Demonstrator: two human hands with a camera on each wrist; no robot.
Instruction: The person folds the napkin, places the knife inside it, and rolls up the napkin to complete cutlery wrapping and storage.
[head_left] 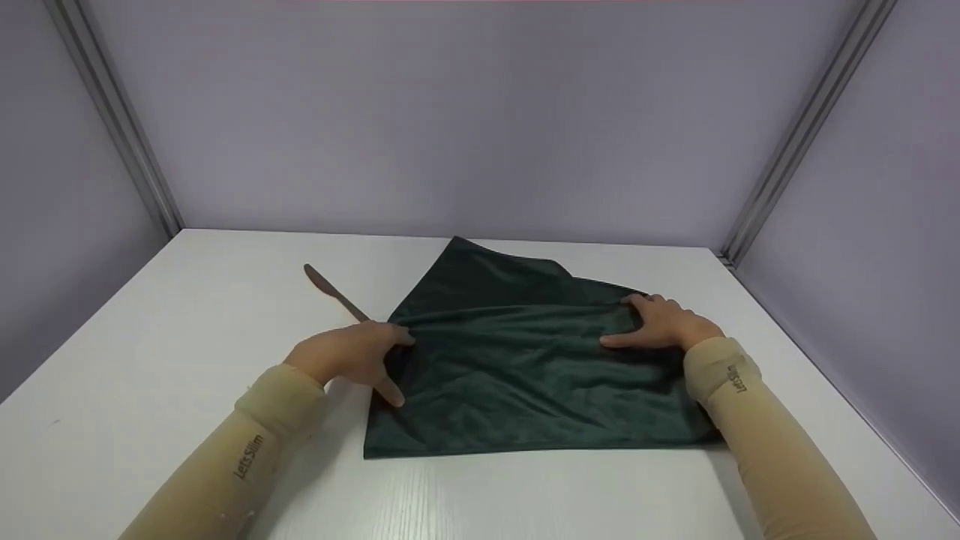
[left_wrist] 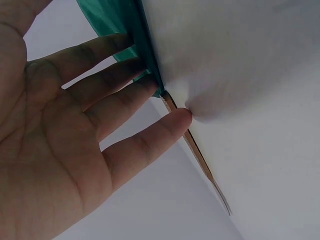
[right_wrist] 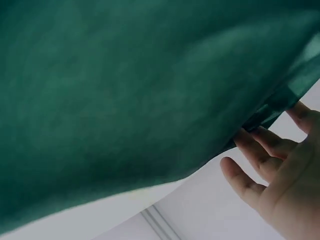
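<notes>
My left hand (head_left: pixel 351 354) lies spread on the cloth's (head_left: pixel 525 360) left edge, my right hand (head_left: pixel 660 322) flat on its right. The cloth sits mid-table (head_left: pixel 150 360), covering the knife's (head_left: pixel 334 292) near end

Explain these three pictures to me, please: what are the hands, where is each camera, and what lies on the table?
No machine here: a person works with two bare hands. The wide picture comes from a camera on the head, looking down. The other two come from cameras on the wrists, very close to each hand.

On the white table lies a dark green cloth, folded over. Beside it lies a knife; the cloth covers one end of it.

The left hand touches the cloth's left edge with nearly straight fingers; its little finger touches the knife. The right hand rests on the cloth's right side, fingers at its edge. Neither hand lifts anything.
</notes>
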